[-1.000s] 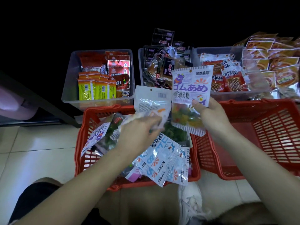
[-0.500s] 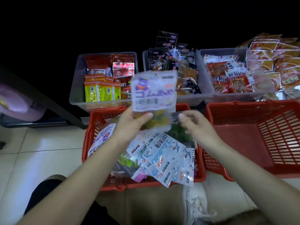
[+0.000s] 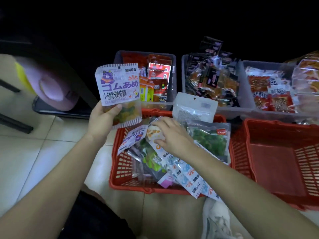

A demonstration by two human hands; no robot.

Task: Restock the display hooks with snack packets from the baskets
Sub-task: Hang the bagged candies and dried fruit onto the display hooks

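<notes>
My left hand (image 3: pixel 103 118) grips a white gummy packet (image 3: pixel 120 87) with purple lettering and holds it upright, above the red basket's left rear corner. This red basket (image 3: pixel 119 169) sits on the floor and holds several snack packets. My right hand (image 3: pixel 170 137) reaches down into it, fingers resting on a packet with orange and white contents (image 3: pixel 154 132); whether they grip it I cannot tell. A green-filled packet (image 3: pixel 209 144) lies to the right of that hand. No display hooks are in view.
A second red basket (image 3: pixel 279 163) stands bare at the right. Behind the baskets stand three clear bins (image 3: pixel 172 66) of red, dark and orange snack packets. A pink object (image 3: pixel 51 87) and a dark frame are at the left. My shoe (image 3: pixel 217 221) shows below on the tiled floor.
The gummy packet passed from my right hand to my left, which lifted it up and left. My right hand dropped into the basket onto another packet. The view shifted left.
</notes>
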